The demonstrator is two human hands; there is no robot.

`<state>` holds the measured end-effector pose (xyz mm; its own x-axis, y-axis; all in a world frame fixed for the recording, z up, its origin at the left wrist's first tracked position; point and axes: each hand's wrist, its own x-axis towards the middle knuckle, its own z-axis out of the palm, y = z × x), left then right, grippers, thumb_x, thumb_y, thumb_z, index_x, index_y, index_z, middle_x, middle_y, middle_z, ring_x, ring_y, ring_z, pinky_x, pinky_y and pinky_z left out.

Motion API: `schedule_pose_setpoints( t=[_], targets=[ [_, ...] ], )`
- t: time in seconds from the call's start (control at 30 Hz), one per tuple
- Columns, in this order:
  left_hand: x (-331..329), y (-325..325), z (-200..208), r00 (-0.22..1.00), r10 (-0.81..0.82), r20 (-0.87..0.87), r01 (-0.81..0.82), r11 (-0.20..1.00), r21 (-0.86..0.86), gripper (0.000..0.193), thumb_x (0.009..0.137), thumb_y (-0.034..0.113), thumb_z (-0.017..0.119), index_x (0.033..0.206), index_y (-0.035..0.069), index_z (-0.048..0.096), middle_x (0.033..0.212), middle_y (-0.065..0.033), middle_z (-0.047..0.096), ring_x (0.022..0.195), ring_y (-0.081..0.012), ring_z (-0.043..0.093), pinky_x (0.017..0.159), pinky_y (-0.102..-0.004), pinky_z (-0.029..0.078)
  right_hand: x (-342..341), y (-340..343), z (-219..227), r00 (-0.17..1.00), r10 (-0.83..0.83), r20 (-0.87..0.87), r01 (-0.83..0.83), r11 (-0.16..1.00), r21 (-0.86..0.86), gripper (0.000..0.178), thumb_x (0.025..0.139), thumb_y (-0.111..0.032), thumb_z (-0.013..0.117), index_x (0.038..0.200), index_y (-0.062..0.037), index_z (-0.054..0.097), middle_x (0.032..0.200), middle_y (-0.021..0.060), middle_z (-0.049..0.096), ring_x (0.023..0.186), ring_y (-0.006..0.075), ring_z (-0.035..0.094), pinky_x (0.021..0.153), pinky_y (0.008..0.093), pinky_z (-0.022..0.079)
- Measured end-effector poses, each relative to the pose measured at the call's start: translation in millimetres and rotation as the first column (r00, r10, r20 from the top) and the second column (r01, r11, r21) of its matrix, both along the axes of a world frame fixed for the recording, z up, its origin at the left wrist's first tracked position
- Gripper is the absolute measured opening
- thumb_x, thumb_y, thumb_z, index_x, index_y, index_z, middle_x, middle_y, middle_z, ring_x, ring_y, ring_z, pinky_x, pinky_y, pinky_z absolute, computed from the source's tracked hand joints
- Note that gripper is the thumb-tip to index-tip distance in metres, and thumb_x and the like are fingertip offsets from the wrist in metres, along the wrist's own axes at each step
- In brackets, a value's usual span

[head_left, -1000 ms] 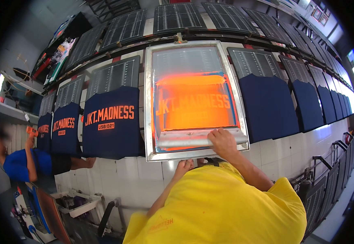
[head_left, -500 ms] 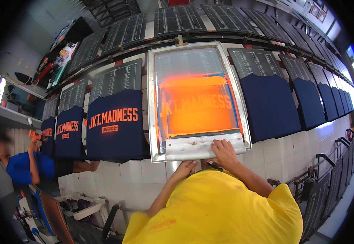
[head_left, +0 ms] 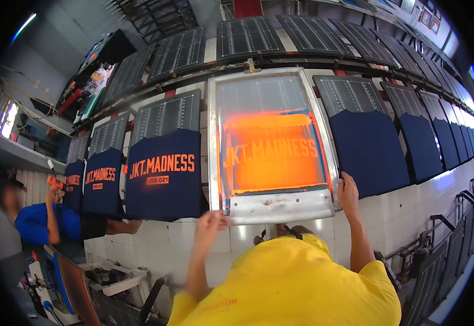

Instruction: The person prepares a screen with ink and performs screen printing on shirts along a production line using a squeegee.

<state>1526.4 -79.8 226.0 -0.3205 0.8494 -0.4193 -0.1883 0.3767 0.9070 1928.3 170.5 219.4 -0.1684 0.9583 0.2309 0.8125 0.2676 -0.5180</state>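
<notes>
A silver-framed printing screen (head_left: pixel 329 146) lies over a board in front of me, with bright orange ink (head_left: pixel 275 174) spread across its mesh. A wide metal squeegee (head_left: pixel 280 205) rests across its near end, with neither hand holding it. At the near left corner, my left hand (head_left: pixel 211 223) has its fingers bent together on the frame, slightly blurred. Beside the frame's right edge, my right hand (head_left: pixel 349 193) has its fingers stretched along the outer side, close to or touching it. Any fingertips beneath the frame are hidden.
On the left, a dark navy shirt (head_left: pixel 163 195) carries orange lettering, with similar ones beyond it. Plain navy shirts (head_left: pixel 367 157) lie on boards to the right. A far row of dark boards (head_left: pixel 248 38) runs behind. A person in blue (head_left: pixel 33 223) holds an orange tool at far left.
My right hand has left the squeegee and moved to the frame's right edge. My left hand has moved leftward to the near left corner. The squeegee stays on the screen.
</notes>
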Motion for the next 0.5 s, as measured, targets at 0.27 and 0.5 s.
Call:
schedule_pose_setpoints(
  t=[0.27, 0.5],
  targets=[
    [-32.5, 14.1, -84.9, 0.563, 0.042, -0.825, -0.085, 0.996, -0.008, 0.031, 0.097, 0.021, 0.058, 0.115, -0.003, 0.066, 0.09, -0.0199, 0.07, 0.081, -0.0279, 0.069, 0.075, -0.0363, 0.053, 7.2, 16.4, -62.4, 0.951, -0.15, -0.27, 0.109, 0.981, -0.161, 0.022, 0.098, -0.008, 0.05, 0.109, 0.0036, 0.064, 0.092, 0.016, 0.069, 0.08, 0.0255, 0.065, 0.076, 0.0346, 0.05],
    [-42.4, 23.2, -88.4, 0.699, 0.098, -0.709, -0.099, 0.994, 0.04, 0.025, 0.095, 0.019, 0.06, 0.106, -0.001, 0.07, 0.07, -0.0175, 0.065, 0.06, -0.0209, 0.056, 0.062, -0.0338, 0.046, 9.5, 22.4, -69.4, 0.888, -0.231, -0.397, 0.149, 0.962, -0.227, 0.018, 0.093, -0.006, 0.055, 0.101, 0.005, 0.067, 0.084, 0.0126, 0.07, 0.078, 0.0164, 0.065, 0.072, 0.0314, 0.05]
  ],
)
